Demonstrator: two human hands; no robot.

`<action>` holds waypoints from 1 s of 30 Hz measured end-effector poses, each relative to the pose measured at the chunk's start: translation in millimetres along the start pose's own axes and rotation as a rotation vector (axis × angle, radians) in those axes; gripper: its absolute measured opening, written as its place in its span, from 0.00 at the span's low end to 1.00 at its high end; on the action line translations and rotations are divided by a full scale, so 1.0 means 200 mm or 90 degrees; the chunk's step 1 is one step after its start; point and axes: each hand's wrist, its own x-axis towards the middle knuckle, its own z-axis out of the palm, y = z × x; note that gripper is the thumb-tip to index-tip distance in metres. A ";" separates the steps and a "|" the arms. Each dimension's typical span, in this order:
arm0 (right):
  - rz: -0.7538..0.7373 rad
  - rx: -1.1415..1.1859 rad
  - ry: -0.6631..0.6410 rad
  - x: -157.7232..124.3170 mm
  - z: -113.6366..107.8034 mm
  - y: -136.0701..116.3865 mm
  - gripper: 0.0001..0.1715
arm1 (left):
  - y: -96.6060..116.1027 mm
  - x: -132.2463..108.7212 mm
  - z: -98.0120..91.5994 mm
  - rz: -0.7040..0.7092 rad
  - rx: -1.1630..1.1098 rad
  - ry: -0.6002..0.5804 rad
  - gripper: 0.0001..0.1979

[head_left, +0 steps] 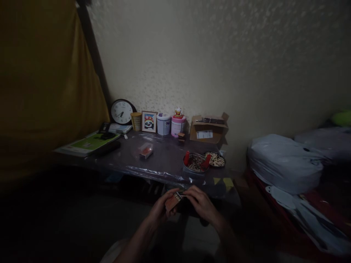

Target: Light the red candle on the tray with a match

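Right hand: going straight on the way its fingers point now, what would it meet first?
Most likely the open end of the small reddish box held in the left hand; the right hand points toward it, though depth is hard to judge in this dim view.

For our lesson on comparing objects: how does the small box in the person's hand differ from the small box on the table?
The held box is gripped in the left hand; the tabletop box lies untouched on the table.
The held box has an open end showing pale tips; none can be made out on the tabletop box.
The held box looks mostly dull reddish; the tabletop box shows a pale area beside its red.
Both are small and partly reddish.
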 end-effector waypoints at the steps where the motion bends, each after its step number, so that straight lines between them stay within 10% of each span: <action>1: 0.004 0.011 0.009 0.00 0.00 0.01 0.13 | 0.00 0.00 0.00 0.006 -0.010 0.003 0.14; 13: 0.104 0.046 0.091 0.03 0.06 0.05 0.10 | -0.03 0.04 -0.05 0.060 -0.045 -0.007 0.08; 30: 0.277 0.554 0.148 0.03 0.05 0.01 0.17 | -0.02 0.02 0.02 0.073 -0.046 0.032 0.11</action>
